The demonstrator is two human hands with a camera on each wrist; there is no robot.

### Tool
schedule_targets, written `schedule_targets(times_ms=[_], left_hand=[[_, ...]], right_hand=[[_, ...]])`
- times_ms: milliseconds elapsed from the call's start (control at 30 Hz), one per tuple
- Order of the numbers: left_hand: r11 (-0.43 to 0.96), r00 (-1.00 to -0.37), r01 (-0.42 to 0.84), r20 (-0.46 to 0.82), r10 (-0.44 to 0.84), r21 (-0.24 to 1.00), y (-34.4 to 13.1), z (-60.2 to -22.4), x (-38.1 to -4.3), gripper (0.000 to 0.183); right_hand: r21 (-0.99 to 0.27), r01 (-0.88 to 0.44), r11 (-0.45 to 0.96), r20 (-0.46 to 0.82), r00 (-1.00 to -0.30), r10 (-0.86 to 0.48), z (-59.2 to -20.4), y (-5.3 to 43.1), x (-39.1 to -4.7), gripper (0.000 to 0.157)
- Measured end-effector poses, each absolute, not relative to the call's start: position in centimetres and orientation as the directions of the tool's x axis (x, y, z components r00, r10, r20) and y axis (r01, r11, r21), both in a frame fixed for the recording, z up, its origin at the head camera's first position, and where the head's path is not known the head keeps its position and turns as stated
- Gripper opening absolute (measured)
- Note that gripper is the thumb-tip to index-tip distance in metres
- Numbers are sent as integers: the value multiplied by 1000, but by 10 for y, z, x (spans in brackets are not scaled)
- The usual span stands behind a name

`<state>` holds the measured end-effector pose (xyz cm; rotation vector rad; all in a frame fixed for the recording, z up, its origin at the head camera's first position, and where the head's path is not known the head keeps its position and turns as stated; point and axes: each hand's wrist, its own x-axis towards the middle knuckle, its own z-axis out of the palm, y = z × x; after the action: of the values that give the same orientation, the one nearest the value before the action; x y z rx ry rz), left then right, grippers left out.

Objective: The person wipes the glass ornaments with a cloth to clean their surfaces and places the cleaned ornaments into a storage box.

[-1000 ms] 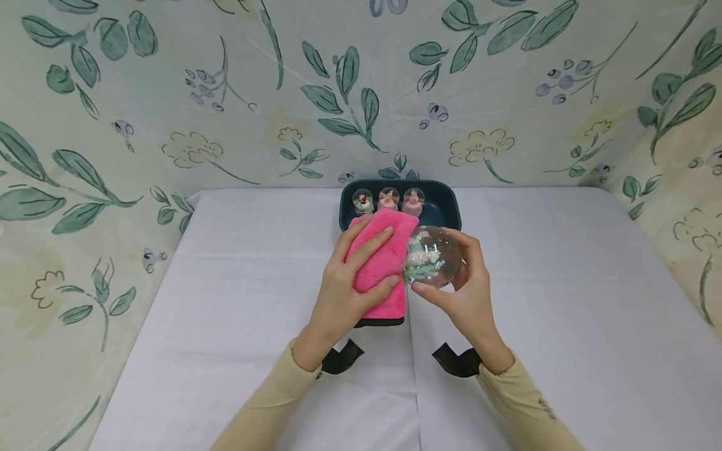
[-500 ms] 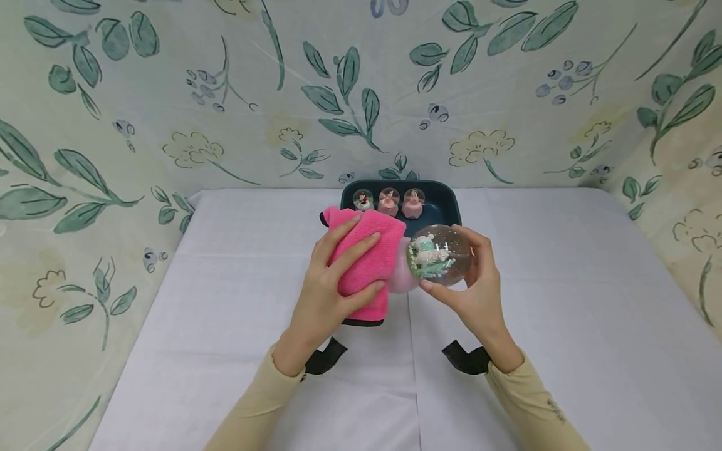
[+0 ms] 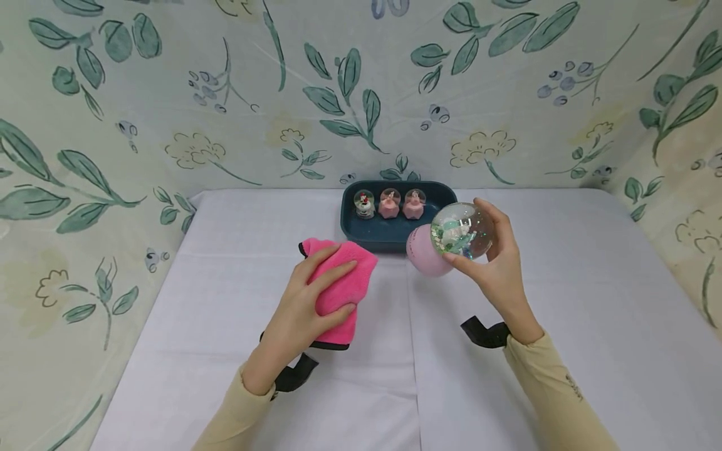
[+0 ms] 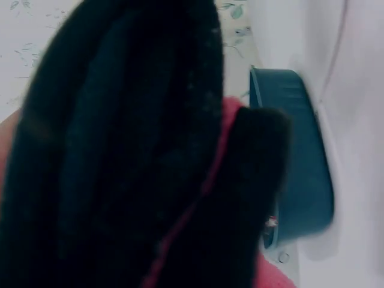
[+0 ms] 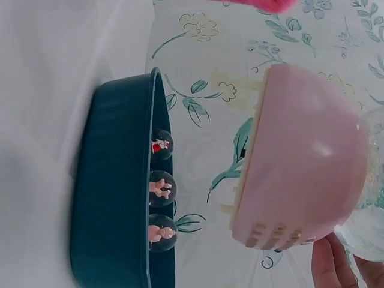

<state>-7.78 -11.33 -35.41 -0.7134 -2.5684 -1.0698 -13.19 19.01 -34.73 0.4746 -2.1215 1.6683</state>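
My right hand (image 3: 499, 269) grips a large snow globe (image 3: 462, 232) by its clear glass ball, fingers behind and thumb in front. Its rounded pink base (image 3: 427, 254) tilts to the left, close by the tray's front right corner in the head view. In the right wrist view the pink base (image 5: 306, 156) fills the right side, with the tray beyond it. My left hand (image 3: 310, 300) holds a folded pink cloth (image 3: 344, 288) with a black edge, fingers spread over its top. The cloth's dark trim (image 4: 240, 180) blocks much of the left wrist view.
A dark blue tray (image 3: 375, 238) stands at the back of the white-covered table (image 3: 254, 263). Inside it, three small snow globes sit in a row: one white-based (image 3: 364, 204) and two pink-based, one of them the middle globe (image 3: 389, 203). A floral curtain (image 3: 395, 94) hangs behind.
My left hand has drawn the cloth left and toward me, away from the snow globe. My right hand has carried the globe right and farther back, and its pink base has come into view.
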Motion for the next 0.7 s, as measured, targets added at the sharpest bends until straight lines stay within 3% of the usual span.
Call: schedule_targets(times_ms=[700], left_hand=[[707, -840, 543, 270, 471, 454, -116, -425, -85, 61]], right_hand=[[-869, -374, 326, 412, -909, 56, -346, 197, -169, 82]])
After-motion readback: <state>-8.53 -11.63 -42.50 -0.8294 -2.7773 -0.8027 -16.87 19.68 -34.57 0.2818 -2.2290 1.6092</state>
